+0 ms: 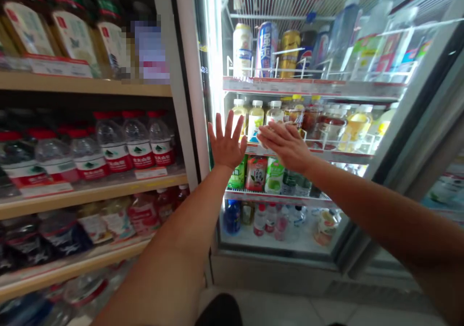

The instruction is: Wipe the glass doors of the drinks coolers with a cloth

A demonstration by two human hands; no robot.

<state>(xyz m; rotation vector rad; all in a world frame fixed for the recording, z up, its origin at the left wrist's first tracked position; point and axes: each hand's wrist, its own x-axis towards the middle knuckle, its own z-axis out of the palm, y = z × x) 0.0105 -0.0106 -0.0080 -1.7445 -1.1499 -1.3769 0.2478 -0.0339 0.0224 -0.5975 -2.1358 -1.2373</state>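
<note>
My left hand [226,144] is raised with its fingers spread, palm toward the glass door [395,137] of a lit drinks fridge. It holds nothing. My right hand [286,144] reaches in from the right, fingers stretched flat and pointing left, level with the second fridge shelf [337,155]. It is empty too. Behind both hands stand several small bottles [255,118] with white caps and juice cartons [256,173] below them. Whether either palm touches the glass I cannot tell.
Cans [267,48] line the top fridge shelf. To the left, wooden shelves [90,193] carry red-capped water bottles [137,140], larger bottles above and packed bottles below. The fridge frame [181,89] stands between shelves and fridge. Pale floor tiles [290,311] lie below.
</note>
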